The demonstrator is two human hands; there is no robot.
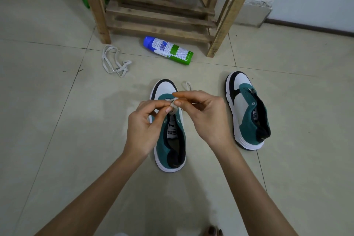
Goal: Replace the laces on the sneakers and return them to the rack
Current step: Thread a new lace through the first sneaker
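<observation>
Centre frame: left hand (142, 120) and right hand (206, 114) both pinch the limp white lace (173, 105) over the near sneaker (170, 136); lace judged light, floppy; best held by its stiff tip; spare lace (115, 61) upper left.

One wide-angle head-worn camera looked forward and down at the floor (57, 140) from close, the rack (161, 15) along the top edge.

The left hand (141, 126) and right hand (203, 115) meet on a lace (173, 109) above the near sneaker (170, 136), the other sneaker (247, 109) off to its right, while beyond them a can (168, 50) lies before the rack (162, 11), a loose lace (115, 61) to its left and perhaps a bottle (84, 0) behind the rack.
</observation>
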